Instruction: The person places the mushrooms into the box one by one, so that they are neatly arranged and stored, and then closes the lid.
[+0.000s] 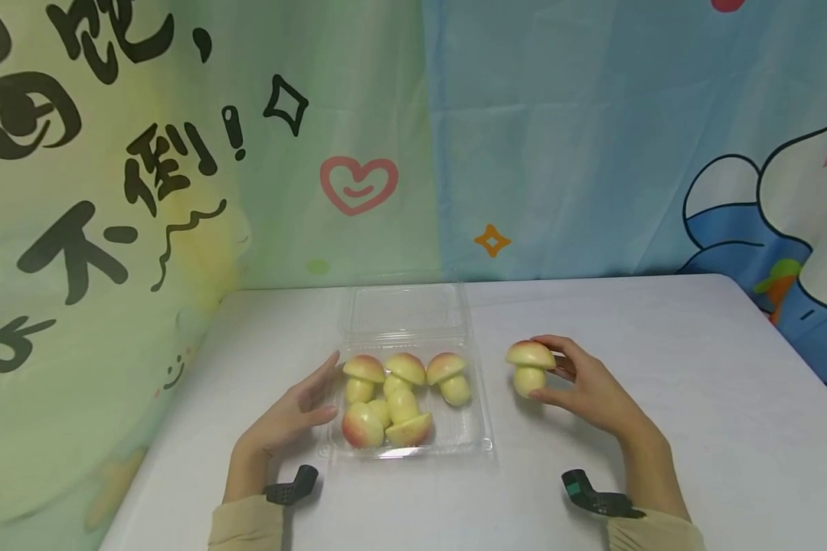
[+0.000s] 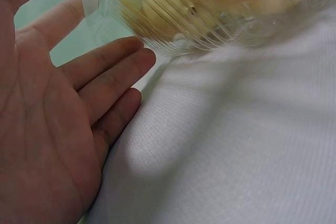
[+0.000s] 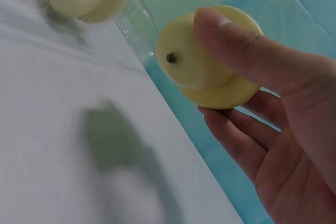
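My right hand (image 1: 596, 389) grips a toy mushroom (image 1: 527, 355) with a yellow stem and a red-tinged cap, right of the clear plastic box (image 1: 459, 430). In the right wrist view the thumb lies across the mushroom (image 3: 184, 51), whose stem end has a dark spot. Inside the box several similar mushrooms (image 1: 405, 367) lie at different angles, some upright and some tipped. Beside the box's left wall is my left hand (image 1: 286, 417), fingers extended and holding nothing. Its fingertips (image 2: 144, 59) are close to the ribbed wall; whether they touch it I cannot tell.
The box's clear lid (image 1: 406, 312) is hinged back toward the rear edge of the white-covered table (image 1: 634, 321). A printed cloth (image 1: 558, 138) hangs behind the table and along its left side. Each wrist wears a black device (image 1: 292, 486).
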`<act>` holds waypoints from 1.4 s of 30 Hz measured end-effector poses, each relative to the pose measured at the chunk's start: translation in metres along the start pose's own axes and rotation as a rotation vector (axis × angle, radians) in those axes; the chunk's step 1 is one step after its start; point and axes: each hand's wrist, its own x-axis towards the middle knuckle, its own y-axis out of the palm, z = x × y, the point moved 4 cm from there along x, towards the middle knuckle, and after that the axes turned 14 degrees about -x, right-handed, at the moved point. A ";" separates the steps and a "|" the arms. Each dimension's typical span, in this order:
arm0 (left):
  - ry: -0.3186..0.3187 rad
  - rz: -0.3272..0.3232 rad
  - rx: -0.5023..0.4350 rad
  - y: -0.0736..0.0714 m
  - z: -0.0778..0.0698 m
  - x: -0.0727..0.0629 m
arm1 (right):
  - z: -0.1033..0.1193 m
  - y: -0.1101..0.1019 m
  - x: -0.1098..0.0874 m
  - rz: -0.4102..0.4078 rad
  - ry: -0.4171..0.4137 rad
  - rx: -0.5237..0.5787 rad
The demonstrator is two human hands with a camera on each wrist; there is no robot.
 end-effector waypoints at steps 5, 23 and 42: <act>0.007 0.004 -0.003 0.000 -0.001 0.000 | 0.007 0.003 0.003 0.009 -0.025 0.046; -0.014 -0.018 0.018 0.000 0.001 0.000 | 0.027 0.010 0.007 0.037 -0.075 0.112; -0.028 -0.031 -0.002 0.001 0.000 -0.001 | 0.046 0.018 0.008 0.020 -0.175 0.042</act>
